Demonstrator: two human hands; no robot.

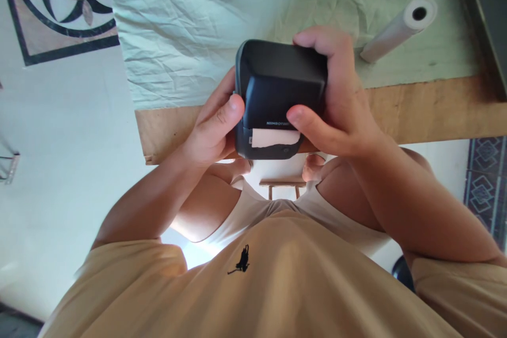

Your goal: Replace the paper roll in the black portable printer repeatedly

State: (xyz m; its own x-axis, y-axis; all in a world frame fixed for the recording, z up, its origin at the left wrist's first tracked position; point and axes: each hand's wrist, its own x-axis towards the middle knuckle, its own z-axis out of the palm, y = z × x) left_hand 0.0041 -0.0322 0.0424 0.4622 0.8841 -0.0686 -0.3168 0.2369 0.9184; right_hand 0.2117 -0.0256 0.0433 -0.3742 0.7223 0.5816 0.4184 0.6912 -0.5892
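Note:
I hold a small black label printer (279, 82) in both hands, above the near edge of a wooden table (435, 108). A strip of pale paper (275, 138) sticks out of its front slot, under the printed brand name. My left hand (212, 127) grips the printer's left side, thumb against its front corner. My right hand (335, 97) wraps over the right side and top, thumb resting on the front just above the paper.
A crumpled pale green cloth (190, 26) covers most of the table. A white paper roll (398, 29) lies on it at the right, and a dark flat object (489, 16) sits at the far right edge. Patterned floor tiles (59, 5) show at the top left.

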